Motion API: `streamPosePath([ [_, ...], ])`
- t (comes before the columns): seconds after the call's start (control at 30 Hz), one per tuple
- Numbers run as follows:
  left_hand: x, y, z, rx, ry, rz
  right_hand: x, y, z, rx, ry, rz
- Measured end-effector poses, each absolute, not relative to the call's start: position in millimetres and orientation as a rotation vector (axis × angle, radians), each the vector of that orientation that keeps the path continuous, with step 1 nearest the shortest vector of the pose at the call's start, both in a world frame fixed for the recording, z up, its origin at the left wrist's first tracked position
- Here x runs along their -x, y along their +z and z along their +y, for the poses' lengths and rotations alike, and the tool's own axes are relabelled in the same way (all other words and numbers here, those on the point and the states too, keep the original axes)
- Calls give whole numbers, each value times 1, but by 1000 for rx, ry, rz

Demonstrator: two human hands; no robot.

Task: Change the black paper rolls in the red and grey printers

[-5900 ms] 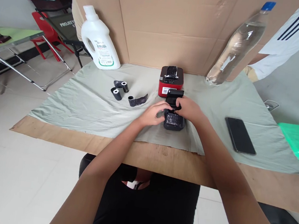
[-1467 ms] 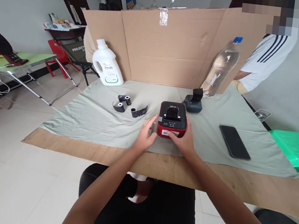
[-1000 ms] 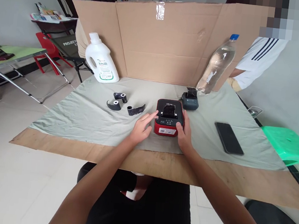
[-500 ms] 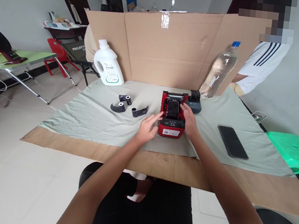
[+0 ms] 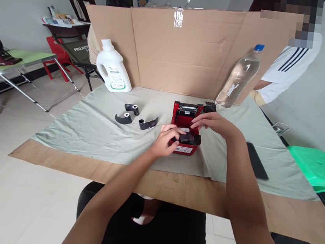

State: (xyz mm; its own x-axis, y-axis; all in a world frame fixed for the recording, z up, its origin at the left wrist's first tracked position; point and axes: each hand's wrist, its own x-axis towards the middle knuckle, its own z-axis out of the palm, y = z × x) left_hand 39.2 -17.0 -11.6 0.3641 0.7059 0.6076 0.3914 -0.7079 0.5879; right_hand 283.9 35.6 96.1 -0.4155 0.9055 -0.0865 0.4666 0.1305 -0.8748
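A red and black label printer [image 5: 183,151] stands on the cloth with its lid raised. My left hand [image 5: 166,140] is at its near left corner, thumb and fingers closed on a black paper roll [image 5: 187,138] at the front of the opening. My right hand [image 5: 216,124] hovers over the printer's right side, fingers stretched out toward the opening, holding nothing visible. Three more black rolls, one [image 5: 126,118], another [image 5: 134,109] and a partly unrolled one [image 5: 148,123], lie to the left. A small dark device [image 5: 210,107] sits behind my right hand, mostly hidden.
A phone [image 5: 257,161] lies at the right, partly behind my right forearm. A white jug [image 5: 115,69] and a water bottle [image 5: 239,81] stand before a cardboard screen [image 5: 182,50]. Beyond the table's right edge is a green stool [image 5: 317,165]. Another person's sleeve [image 5: 292,62] shows behind.
The black roll has come out of the middle of the printer to its front, at my left hand. My right hand has lifted from the printer's side and turned its fingers leftward.
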Motion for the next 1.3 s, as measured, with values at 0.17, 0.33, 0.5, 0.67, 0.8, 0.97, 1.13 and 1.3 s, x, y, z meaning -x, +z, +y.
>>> streamPosePath([
  [0.17, -39, -21, -29, -2394, 1252, 932, -256, 77, 45, 1232, 963, -2205],
  [0.33, -38, -22, -28, -2490, 1348, 984, -213, 72, 52, 1673, 494, -2622],
  [0.5, -32, -20, -26, -2472, 1601, 939, -210, 86, 47, 1755, 358, -2817],
  [0.67, -22, -15, -17, -2040, 1852, 942, -222, 115, 7, 1397, 438, -2743],
  [0.8, -17, -11, -10, -1707, 1727, 945, -209, 129, -26, 1209, 375, -2650],
  [0.97, -12, -10, -7, -1526, 1698, 943, -194, 117, -17, 1001, 421, -2533],
  [1.13, -6, -15, -1, -1599, 1736, 909, -197, 103, 7, 979, 622, -2460],
  [1.3, -3, -13, 2, -1532, 1712, 915, -193, 97, 9, 945, 566, -2413],
])
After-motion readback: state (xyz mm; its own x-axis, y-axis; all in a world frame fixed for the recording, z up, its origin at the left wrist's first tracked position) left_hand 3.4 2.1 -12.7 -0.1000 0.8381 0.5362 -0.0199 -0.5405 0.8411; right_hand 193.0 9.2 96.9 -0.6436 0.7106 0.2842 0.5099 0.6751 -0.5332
